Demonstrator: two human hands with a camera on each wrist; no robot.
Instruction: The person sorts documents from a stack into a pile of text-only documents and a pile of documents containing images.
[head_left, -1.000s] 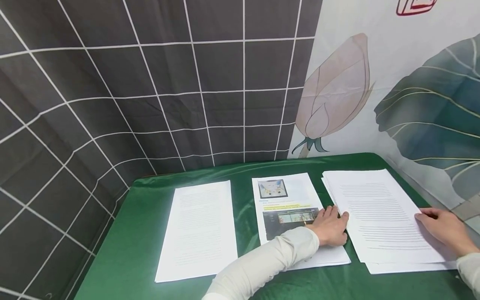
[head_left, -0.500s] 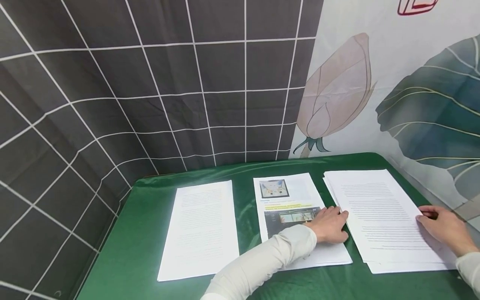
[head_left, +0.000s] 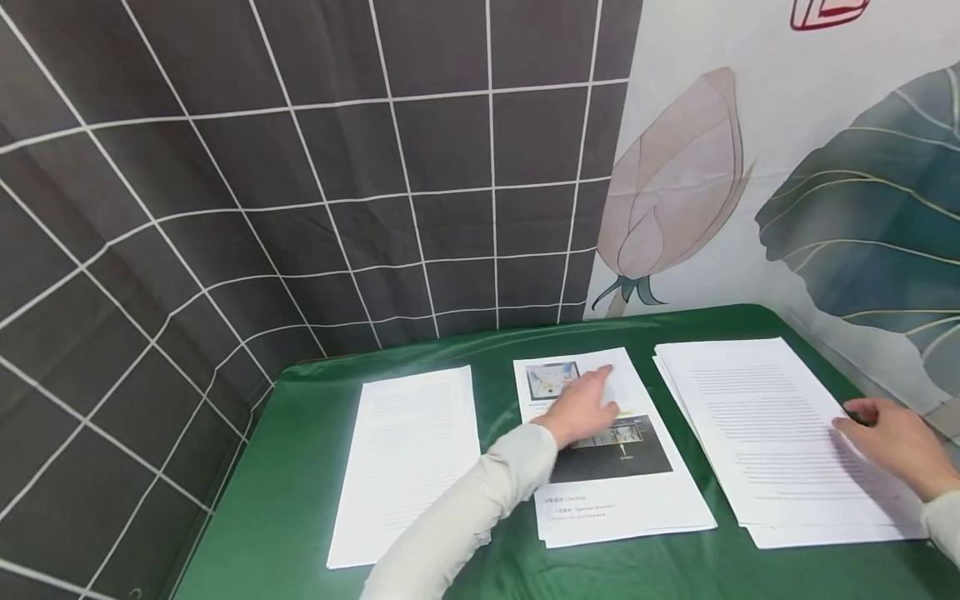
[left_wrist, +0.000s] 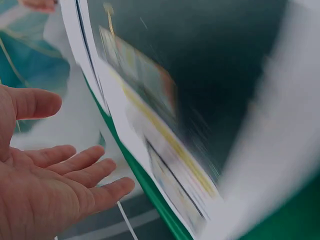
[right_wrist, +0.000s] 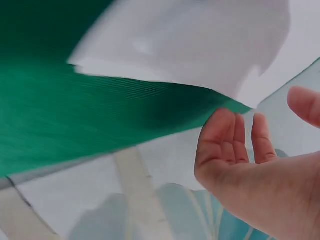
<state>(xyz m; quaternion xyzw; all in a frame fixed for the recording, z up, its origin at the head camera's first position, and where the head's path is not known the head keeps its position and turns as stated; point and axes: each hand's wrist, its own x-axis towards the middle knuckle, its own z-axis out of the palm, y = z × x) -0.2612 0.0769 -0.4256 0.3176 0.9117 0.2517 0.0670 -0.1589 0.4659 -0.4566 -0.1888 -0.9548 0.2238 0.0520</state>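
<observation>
Over the middle stack of printed sheets (head_left: 637, 508), my left hand (head_left: 581, 408) is held with its fingers extended toward the far edge. In the left wrist view, the same hand (left_wrist: 60, 180) has spread fingers and nothing between them; the page beside it is blurred. My right hand (head_left: 896, 442) is at the right edge of a stack of text pages (head_left: 735, 417). Its fingers are loosely bent. In the right wrist view, thumb and fingers of the right hand (right_wrist: 245, 165) stand apart near the corner of the paper (right_wrist: 200, 50).
Another white page of text (head_left: 416, 467) lies on the left of the green cloth-covered table (head_left: 255, 508). Behind the table hangs a dark grid-patterned cloth (head_left: 450, 142), beside a white one with a printed flower bud (head_left: 675, 175).
My left hand has left the edge of the right stack and moved left and away from me, over the middle stack. The right hand stays by the right stack's edge.
</observation>
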